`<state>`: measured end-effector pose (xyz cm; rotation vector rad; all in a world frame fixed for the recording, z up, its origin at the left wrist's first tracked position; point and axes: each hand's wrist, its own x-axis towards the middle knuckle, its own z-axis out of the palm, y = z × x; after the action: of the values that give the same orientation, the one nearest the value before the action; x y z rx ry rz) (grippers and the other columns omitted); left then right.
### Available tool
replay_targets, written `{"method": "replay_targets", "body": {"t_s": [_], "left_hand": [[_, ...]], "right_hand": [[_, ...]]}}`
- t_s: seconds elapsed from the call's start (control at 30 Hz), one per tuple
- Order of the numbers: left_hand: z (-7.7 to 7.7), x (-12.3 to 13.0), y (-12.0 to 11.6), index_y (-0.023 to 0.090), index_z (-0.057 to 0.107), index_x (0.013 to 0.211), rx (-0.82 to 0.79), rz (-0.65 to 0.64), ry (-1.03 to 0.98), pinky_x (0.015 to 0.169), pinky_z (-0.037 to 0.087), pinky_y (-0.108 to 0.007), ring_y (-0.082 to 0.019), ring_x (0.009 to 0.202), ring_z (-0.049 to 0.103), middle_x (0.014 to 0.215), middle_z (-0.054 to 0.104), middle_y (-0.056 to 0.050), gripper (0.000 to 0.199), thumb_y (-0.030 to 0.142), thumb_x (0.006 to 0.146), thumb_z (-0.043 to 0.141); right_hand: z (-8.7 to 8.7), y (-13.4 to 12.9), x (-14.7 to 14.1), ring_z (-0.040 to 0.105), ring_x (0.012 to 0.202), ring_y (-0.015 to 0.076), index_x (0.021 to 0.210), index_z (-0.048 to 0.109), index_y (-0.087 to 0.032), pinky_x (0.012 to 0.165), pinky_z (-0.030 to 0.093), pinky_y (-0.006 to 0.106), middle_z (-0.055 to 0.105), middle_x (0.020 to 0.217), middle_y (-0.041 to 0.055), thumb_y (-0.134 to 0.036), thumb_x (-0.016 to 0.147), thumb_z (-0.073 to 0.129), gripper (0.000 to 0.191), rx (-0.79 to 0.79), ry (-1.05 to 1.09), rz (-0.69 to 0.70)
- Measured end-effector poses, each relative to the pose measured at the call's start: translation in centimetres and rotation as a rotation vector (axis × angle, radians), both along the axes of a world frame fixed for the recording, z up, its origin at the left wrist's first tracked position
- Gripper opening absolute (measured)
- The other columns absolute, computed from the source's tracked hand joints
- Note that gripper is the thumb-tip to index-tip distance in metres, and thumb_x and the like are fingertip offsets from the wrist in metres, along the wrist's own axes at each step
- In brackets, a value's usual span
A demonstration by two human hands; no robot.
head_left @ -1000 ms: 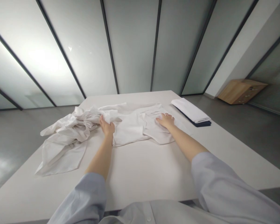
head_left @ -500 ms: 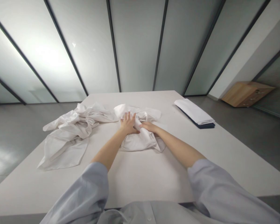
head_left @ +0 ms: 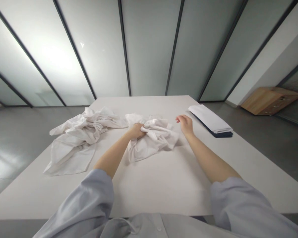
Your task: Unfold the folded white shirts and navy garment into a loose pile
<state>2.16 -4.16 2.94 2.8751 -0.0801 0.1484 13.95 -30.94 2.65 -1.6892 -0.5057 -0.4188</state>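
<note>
Nearest, at 6 o'clock, two pale blue sleeves (head_left: pixel 89 201) frame the bottom of the view, and bare forearms run out from them over the white table (head_left: pixel 159 185)

Further out, near the table's middle, the left hand (head_left: pixel 137 129) is closed in a fist around a bunched fold of the white cloth (head_left: pixel 154 138), fingers curled tight into the fabric. That cloth sits crumpled in a loose heap, touching the table, with its lower edge trailing toward 7 o'clock from the fist

At 3 o'clock from the cloth, the right hand (head_left: pixel 185 124) hovers just beside it, clear of the fabric, fingers loosely curled and a little apart, holding nothing. Whether its heel touches the table I cannot tell

At 9 o'clock from the left hand, apart from the held cloth or barely meeting it at one corner, a second pile (head_left: pixel 74 138) of white fabric lies rumpled, one flat flap spreading toward the table's left edge

At 2 o'clock, near the far right edge, a folded stack (head_left: pixel 211 120) lies flat, white on top with a dark layer under it

Beyond the table stand frosted glass panels (head_left: pixel 149 49) in dark frames, and at far right a wooden cabinet (head_left: pixel 270 99) sits on the grey floor
</note>
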Motion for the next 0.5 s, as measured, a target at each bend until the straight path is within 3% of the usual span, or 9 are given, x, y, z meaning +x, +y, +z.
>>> {"method": "replay_targets", "body": {"t_s": [0.1,0.23,0.37,0.43,0.5], "left_hand": [[3.5,-1.3,2.5,0.017,0.065,0.101,-0.095,0.187,-0.216,0.083,0.048,-0.032,-0.023,0.094,0.063,0.098,0.067,-0.006,0.031,0.030,0.073,0.063],[11.6,-4.0,5.8,0.015,0.062,0.110,-0.022,0.393,-0.499,0.091,0.045,-0.040,-0.026,0.101,0.058,0.101,0.062,-0.008,0.041,0.031,0.073,0.066],[19.3,-7.6,9.6,0.017,0.054,0.124,0.186,0.562,-0.635,0.102,0.038,-0.047,-0.030,0.117,0.048,0.117,0.053,-0.008,0.054,0.039,0.076,0.068],[21.2,-8.8,12.3,0.019,0.048,0.131,0.267,0.657,-0.591,0.104,0.035,-0.049,-0.032,0.121,0.045,0.121,0.050,-0.008,0.065,0.044,0.074,0.069],[21.1,-9.3,15.2,0.019,0.044,0.135,0.319,0.761,-0.460,0.102,0.037,-0.048,-0.032,0.119,0.047,0.122,0.050,-0.009,0.072,0.047,0.074,0.069]], "right_hand": [[-1.1,-3.8,2.4,0.055,0.055,0.0142,0.061,0.057,-0.019,0.057,0.045,0.026,0.059,0.058,0.0002,-0.032,0.072,0.051,0.018,0.023,0.087,-0.169],[-3.1,-7.5,4.2,0.053,0.051,0.0132,0.059,0.057,-0.018,0.050,0.041,0.023,0.057,0.053,-0.0008,-0.027,0.069,0.050,0.015,0.050,0.184,-0.344],[-4.0,-8.5,4.5,0.052,0.049,0.0131,0.058,0.057,-0.018,0.048,0.040,0.023,0.056,0.051,-0.0012,-0.024,0.069,0.050,0.015,0.083,0.227,-0.381],[-3.6,-8.2,4.3,0.052,0.048,0.0128,0.057,0.057,-0.018,0.048,0.040,0.023,0.056,0.050,-0.0011,-0.022,0.070,0.050,0.015,0.090,0.247,-0.380],[-2.8,-7.8,3.9,0.051,0.048,0.0125,0.056,0.057,-0.017,0.049,0.039,0.022,0.056,0.050,-0.0009,-0.019,0.070,0.051,0.015,0.087,0.265,-0.387]]}}
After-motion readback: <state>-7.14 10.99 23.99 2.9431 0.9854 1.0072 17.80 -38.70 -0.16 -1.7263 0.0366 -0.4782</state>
